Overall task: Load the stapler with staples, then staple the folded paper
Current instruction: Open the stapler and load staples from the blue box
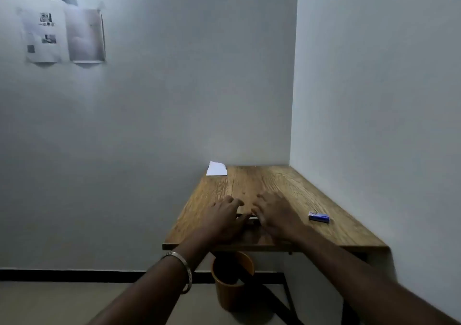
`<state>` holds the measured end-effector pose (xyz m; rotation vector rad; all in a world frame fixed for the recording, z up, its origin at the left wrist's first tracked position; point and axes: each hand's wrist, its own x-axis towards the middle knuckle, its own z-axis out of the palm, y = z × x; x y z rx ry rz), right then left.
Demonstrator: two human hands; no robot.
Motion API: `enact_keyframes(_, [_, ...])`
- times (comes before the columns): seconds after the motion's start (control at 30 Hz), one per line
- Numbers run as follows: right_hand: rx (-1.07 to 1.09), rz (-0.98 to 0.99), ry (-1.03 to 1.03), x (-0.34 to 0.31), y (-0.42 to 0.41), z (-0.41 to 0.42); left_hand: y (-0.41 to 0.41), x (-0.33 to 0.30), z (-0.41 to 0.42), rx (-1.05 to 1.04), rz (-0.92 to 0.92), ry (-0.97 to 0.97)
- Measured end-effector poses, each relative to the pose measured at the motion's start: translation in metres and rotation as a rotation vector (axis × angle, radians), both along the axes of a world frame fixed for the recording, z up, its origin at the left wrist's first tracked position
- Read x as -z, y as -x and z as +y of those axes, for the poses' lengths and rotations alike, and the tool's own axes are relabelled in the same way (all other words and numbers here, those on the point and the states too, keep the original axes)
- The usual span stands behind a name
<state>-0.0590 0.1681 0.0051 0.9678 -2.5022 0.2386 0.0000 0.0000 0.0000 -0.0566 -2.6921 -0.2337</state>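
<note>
A dark stapler (249,218) lies on the wooden table (287,187) near its front edge, mostly hidden between my two hands. My left hand (224,216) rests over its left end with the fingers curled on it. My right hand (274,212) is blurred and hovers at its right end, fingers spread. A small blue staple box (318,216) lies on the table to the right of my right hand. The folded white paper (216,169) sits at the table's far left corner, against the wall.
The table stands in a corner, with walls behind it and along its right side. An orange bin (232,282) stands on the floor under the front edge. Printed sheets (64,35) hang on the wall at upper left.
</note>
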Motion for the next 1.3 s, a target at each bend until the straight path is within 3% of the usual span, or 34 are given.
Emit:
enact_keyframes(0.17, [-0.048, -0.265, -0.005, 0.012, 0.001, -0.001, 0.008, 0.011, -0.009, 0.007, -0.120, -0.068])
enact_keyframes(0.4, [-0.083, -0.365, 0.179, 0.011, 0.010, -0.006, 0.023, 0.016, -0.021, 0.120, -0.018, -0.305])
enact_keyframes(0.6, [-0.094, -0.566, 0.456, 0.010, 0.016, -0.010, 0.031, 0.015, -0.022, 0.260, 0.108, -0.763])
enact_keyframes(0.93, [-0.119, -0.997, 0.984, 0.007, 0.026, -0.023, 0.048, 0.008, -0.012, 0.317, 0.008, -1.506])
enact_keyframes(1.1, [-0.147, -1.091, 1.237, 0.009, 0.030, -0.030, 0.048, 0.005, -0.008, 0.361, -0.050, -1.454])
enact_keyframes(1.3, [-0.157, -1.095, 1.335, 0.011, 0.035, -0.031, 0.042, 0.003, -0.003, 0.412, -0.106, -1.258])
